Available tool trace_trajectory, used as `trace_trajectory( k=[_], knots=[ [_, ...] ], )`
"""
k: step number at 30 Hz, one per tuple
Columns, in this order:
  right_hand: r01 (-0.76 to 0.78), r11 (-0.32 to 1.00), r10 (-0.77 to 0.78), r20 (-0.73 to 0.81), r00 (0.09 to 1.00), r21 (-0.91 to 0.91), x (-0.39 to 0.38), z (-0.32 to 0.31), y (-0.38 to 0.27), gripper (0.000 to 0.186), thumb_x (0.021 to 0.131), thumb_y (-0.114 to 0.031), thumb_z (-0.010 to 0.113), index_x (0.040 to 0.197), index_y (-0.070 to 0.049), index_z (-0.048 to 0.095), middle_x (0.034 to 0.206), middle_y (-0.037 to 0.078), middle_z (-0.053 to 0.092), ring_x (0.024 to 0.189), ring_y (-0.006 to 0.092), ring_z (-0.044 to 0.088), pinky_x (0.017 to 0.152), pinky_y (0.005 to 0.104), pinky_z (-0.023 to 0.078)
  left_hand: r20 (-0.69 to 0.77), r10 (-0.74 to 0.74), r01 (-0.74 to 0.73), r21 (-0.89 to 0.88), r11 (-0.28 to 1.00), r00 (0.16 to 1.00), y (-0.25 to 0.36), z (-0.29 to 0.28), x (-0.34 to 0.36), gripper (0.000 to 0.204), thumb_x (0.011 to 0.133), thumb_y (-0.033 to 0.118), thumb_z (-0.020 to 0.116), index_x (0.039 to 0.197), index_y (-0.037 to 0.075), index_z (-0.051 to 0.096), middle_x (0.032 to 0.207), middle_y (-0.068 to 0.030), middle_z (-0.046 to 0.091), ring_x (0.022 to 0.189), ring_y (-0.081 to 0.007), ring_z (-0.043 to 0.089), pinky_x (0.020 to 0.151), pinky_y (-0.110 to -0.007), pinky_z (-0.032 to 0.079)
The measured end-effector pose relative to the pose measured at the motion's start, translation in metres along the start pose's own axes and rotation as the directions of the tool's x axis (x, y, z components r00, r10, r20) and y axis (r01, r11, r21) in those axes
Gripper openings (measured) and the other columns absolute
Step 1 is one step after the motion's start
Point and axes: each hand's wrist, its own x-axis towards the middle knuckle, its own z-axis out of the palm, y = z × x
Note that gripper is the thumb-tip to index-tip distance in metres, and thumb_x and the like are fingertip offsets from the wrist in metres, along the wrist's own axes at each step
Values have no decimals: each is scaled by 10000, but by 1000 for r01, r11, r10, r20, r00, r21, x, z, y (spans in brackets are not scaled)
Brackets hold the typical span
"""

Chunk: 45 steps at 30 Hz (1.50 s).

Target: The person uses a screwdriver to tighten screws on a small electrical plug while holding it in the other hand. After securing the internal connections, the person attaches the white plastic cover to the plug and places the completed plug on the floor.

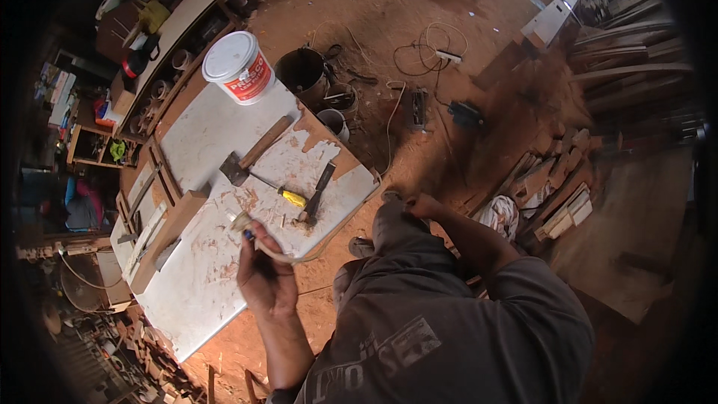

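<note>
Spreading across the upper middle of the frame, that's reddish-brown earth floor (374, 0), and at left of centre sits the big one: a scuffed, white-surfaced worktop (187, 322) with brown patches showing through. Down its left side lies a long, brown, squared wooden beam (168, 243), and up at the far end stands a round white plastic bucket (241, 67), lid on, red label facing out. Next, mid-worktop, a hammer (262, 146) with a wooden handle and a dark, blocky metal head, lying on a slant.

And to the hands! Left hand (269, 277), lower left of centre, raised over the near part of the worktop, thumb and fingers pinched narrow. Right hand (425, 207), right of centre, down by the dark trouser leg, fingers curled; can't tell whether it grips anything.

Smaller now: a dark, narrow tool (320, 191) near the worktop's right edge, and just beside it a yellow-and-black-handled screwdriver (293, 198), its shaft pointing toward the hammer head. Thinner yet, a cream cord (290, 259) curves rightward from the left hand. Smallest of all, pinched in those fingertips: a pale, plug-like end piece (241, 221), detail blurred.
</note>
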Motion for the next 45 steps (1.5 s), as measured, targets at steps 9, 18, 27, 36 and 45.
trace_trajectory(
  k=[9,18,27,36,45],
  knots=[
    [-310,936,318,26,948,-164,117,22,76,410,906,-349,588,1115,-25,726,1178,230,692,1116,404,656,955,475,528,-173,274,-242,184,953,946,54,-12,-37,360,1060,111,495,1370,-69,488,1238,-169,637,1016,-175,689,916,-294,628],
    [-340,930,359,153,921,-138,320,162,224,348,939,-231,554,1208,-42,669,1204,227,683,1120,390,662,942,456,548,-761,519,177,615,769,389,-6,-146,39,385,1064,170,497,1376,-56,503,1250,-145,633,1058,-169,670,867,-249,620],
    [-197,977,201,43,979,-86,452,166,203,459,919,-208,594,1375,-158,571,1379,171,577,1148,402,646,955,505,544,-793,581,342,606,718,184,-93,-200,105,367,1062,171,500,1351,-54,524,1245,-139,635,1052,-168,670,864,-238,610],
    [173,860,-187,19,982,-480,452,151,231,399,906,-184,585,1302,-151,621,1254,103,652,1221,332,601,906,460,549,-788,590,424,601,677,175,-96,-197,128,349,1060,172,503,1325,-52,545,1240,-133,637,1045,-166,669,861,-226,600],
    [704,517,-600,379,704,-487,206,13,193,395,826,-280,649,1214,-208,662,1180,-7,652,1224,228,526,989,434,405,-757,493,318,637,702,428,-70,-162,120,334,1057,172,506,1300,-50,566,1235,-127,640,1039,-165,669,858,-215,590]
  ],
)
